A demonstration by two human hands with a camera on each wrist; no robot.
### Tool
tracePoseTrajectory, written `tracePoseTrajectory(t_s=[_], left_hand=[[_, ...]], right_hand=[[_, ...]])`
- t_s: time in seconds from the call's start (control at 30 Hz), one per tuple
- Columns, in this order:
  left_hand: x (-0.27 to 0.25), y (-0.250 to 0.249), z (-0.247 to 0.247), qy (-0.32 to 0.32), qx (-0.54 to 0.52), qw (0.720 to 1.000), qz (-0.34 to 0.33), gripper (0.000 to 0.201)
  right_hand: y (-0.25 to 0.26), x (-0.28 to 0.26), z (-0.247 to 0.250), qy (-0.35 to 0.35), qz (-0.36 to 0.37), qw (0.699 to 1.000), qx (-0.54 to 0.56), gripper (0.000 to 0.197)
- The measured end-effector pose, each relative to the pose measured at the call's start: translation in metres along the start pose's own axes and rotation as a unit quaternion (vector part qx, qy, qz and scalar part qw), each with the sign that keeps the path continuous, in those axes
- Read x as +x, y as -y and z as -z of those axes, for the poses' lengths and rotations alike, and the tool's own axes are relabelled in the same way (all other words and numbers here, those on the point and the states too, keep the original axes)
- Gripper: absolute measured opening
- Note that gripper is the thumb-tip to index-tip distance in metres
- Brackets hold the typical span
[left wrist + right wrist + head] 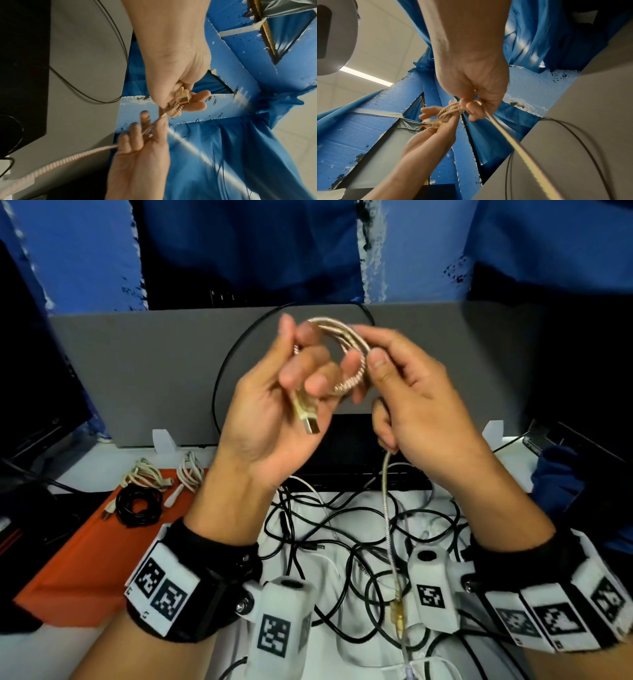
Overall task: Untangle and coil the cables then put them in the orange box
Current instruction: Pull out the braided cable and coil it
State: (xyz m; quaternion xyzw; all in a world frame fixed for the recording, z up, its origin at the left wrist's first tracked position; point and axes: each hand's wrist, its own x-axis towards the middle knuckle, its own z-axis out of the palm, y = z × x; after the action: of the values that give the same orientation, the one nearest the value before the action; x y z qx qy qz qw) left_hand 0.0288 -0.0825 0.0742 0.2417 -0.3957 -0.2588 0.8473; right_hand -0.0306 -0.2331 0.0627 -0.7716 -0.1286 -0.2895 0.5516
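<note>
On the white surface point(486, 655) lies a tangle of black cables point(359, 542), and to its left the orange box point(78, 563) already holds 3 coiled cables point(138, 506). Raised above them, the left hand point(274, 419) has its fingers point(322, 378) curled around the loops of a gold braided cable point(346, 344), its USB plug point(310, 424) jutting from the palm, while the right hand point(414, 405) pinches the same coil at its right side. The cable's free tail point(388, 508) drops straight down from the right hand to the surface, so I judge that hand is placed to feed the next loop; no readable writing shows, only square tracking markers on the wrist bands point(161, 583).
</note>
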Motion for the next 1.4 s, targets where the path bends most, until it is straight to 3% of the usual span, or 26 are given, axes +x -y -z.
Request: tracePoseTrajectory(t_s=[0.07,0.13,0.2,0.3,0.4,0.47,0.53,0.6,0.7,0.77,0.87,1.0,1.13,1.27,1.4], left_hand=[[0.003,-0.005,0.006,-0.037,-0.019,0.998,-0.051,0.038],[0.005,-0.012,0.013,-0.056,0.004,0.995,-0.083,0.031],[0.006,-0.014,0.02,-0.087,0.157,0.977,-0.117,0.027],[0.005,-0.004,0.027,-0.092,0.462,0.875,-0.113,0.024],[0.002,0.002,0.031,-0.087,0.659,0.747,-0.033,0.027],[0.001,-0.002,0.031,-0.058,0.692,0.718,0.04,0.033],[-0.002,-0.006,0.027,-0.007,0.656,0.745,0.122,0.041],[-0.005,-0.006,0.022,0.035,0.562,0.809,0.17,0.048],[-0.007,-0.005,0.017,0.086,0.441,0.881,0.146,0.051],[-0.006,-0.004,0.014,0.097,0.373,0.916,0.112,0.045],[-0.007,0.002,0.013,0.092,0.267,0.954,0.1,0.04],[-0.006,0.012,0.009,0.101,0.164,0.972,0.137,0.045],[-0.005,0.004,0.004,0.088,0.203,0.962,0.163,0.047],[-0.007,0.003,-0.003,0.05,0.182,0.973,0.135,0.045],[-0.002,0.001,-0.007,0.032,0.04,0.997,0.05,0.048]], right_hand=[[-0.009,0.0,0.0,0.047,-0.051,0.997,-0.04,0.032],[-0.013,-0.003,-0.003,0.143,-0.101,0.981,-0.08,0.03],[-0.013,-0.006,-0.006,0.236,-0.133,0.959,-0.089,0.028],[-0.006,-0.008,-0.004,0.268,-0.099,0.953,-0.103,0.024],[0.0,-0.004,0.005,0.205,-0.046,0.967,-0.144,0.013],[0.002,-0.001,0.014,0.141,-0.029,0.985,-0.099,0.002],[0.005,0.001,0.023,0.067,-0.019,0.996,-0.053,0.009],[0.006,0.003,0.028,0.018,0.006,0.999,-0.045,0.013],[0.007,0.004,0.023,-0.006,0.056,0.995,-0.079,0.004],[0.005,0.001,0.016,0.0,0.068,0.99,-0.124,0.02],[0.005,-0.004,0.006,0.024,0.031,0.989,-0.141,0.044],[0.005,-0.004,0.007,0.006,0.033,0.986,-0.166,0.048],[0.006,-0.005,0.012,0.019,0.046,0.982,-0.181,0.049],[0.003,-0.002,0.006,0.019,0.043,0.991,-0.129,0.053],[-0.004,0.003,0.01,-0.002,0.045,0.992,-0.12,0.033]])
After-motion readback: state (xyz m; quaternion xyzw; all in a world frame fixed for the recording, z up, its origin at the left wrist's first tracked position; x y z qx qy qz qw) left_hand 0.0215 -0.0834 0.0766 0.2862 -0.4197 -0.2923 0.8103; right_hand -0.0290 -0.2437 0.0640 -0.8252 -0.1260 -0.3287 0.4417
